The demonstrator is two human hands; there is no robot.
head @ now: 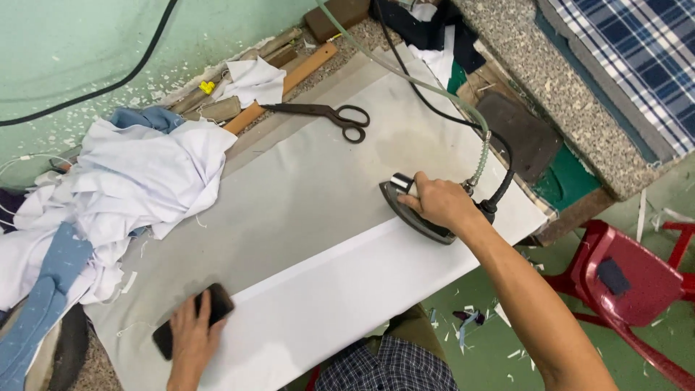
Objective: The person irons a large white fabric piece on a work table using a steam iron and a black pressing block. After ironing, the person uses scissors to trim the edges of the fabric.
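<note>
The right hand [439, 203] gripped the iron [413, 211] on the white cloth [340, 297] at the bench's far end. The left hand [192, 334] lay flat, fingers spread, on a phone [217, 305] beside the cloth's fold.

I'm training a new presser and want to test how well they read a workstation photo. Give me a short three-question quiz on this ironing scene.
1. True or false: the right hand grips the iron by its handle.
2. What does the left hand rest on? A) the scissors B) a dark phone C) the heap of white and blue cloth
3. Fill in: the iron sits at the far end of a long white fabric strip, which lies on the ______ board cover.

Key: 1 true; 2 B; 3 grey
</note>
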